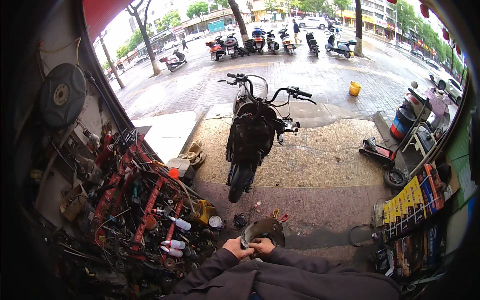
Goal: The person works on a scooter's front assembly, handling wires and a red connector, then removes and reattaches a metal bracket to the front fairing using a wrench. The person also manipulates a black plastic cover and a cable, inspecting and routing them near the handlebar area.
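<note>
Close to my body, both hands meet at the near rim of a curved, grey-brown shell-like part with a dark hollow inside; its exact kind is unclear. My left hand grips its left near edge, fingers closed. Beside it, my right hand is closed at the same rim, thumb and fingers pinching it. Beyond them stands a partly stripped black scooter, its handlebars and cables bare and one wheel toward me. Yellow and red rings and a small dark coil lie on the floor nearby.
At left, a red metal rack is crowded with tools, spray bottles and a yellow jug. Stacked boxes line the right wall, near a red floor jack. Outside are a yellow bucket and several parked scooters.
</note>
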Demonstrator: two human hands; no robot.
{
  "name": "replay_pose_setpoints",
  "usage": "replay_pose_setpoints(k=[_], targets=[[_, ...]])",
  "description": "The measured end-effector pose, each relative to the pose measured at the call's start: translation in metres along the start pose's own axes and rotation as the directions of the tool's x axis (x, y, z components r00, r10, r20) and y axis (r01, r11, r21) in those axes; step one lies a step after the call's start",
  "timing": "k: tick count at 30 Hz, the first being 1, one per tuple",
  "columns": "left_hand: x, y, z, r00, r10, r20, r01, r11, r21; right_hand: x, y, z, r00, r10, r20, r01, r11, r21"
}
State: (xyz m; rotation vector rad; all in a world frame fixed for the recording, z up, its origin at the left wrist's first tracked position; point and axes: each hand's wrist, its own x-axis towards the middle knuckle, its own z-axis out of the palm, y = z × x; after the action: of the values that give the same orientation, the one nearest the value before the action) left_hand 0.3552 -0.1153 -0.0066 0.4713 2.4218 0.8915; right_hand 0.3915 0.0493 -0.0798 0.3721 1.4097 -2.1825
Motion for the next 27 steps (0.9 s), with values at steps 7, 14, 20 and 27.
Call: replay_pose_setpoints(k=[7,14,20,27], targets=[[-0.006,0.002,0.003,0.997,-0.081,-0.013,0.081,0.997,-0.004,0.011,0.017,0.002,0.995,0.084,-0.058,-0.074,0.983,0.166],[-0.009,-0.001,0.003,0.998,-0.052,-0.047,0.052,0.999,-0.006,0.008,0.014,0.003,0.996,0.082,-0.029,-0.077,0.985,0.154],[-0.013,-0.003,0.002,0.998,-0.034,-0.056,0.030,0.998,-0.063,0.001,0.011,0.012,0.994,0.061,-0.096,-0.050,0.993,0.108],[-0.023,-0.002,0.000,0.991,-0.036,-0.126,0.032,0.999,-0.037,0.012,0.022,0.015,0.991,0.101,-0.083,-0.099,0.995,0.033]])
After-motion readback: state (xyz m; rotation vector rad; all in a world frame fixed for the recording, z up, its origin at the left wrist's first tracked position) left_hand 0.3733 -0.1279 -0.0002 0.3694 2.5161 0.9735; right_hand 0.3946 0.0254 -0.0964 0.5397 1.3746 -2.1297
